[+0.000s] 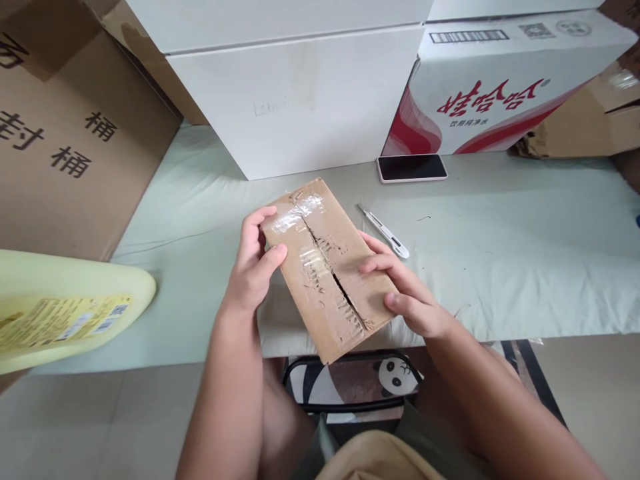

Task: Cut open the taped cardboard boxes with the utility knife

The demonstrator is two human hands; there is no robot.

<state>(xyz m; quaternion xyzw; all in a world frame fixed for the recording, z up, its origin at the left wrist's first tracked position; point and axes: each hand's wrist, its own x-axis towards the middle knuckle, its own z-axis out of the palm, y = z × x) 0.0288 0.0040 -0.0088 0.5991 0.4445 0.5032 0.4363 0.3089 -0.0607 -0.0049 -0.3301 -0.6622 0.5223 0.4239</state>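
A small brown cardboard box (300, 267) is held tilted between both hands, over the front part of the cloth-covered surface. Strips of clear tape and torn patches cross its top face, where a narrow dark slit runs along the seam. My left hand (253, 267) grips the far left edge, thumb on the top face. At the near right edge, my right hand (413, 293) is closed on the box with thumb and fingers on top. A white utility knife (384, 230) lies on the cloth just right of the box, its tip pointing away from me.
A phone (412, 168) lies beyond the knife, against a white and red carton (480, 100). Large white boxes (300, 100) stand at the back. On the left are a big brown carton (75, 147) and a yellow bottle (75, 310). The pale green cloth (525, 253) ends near my knees.
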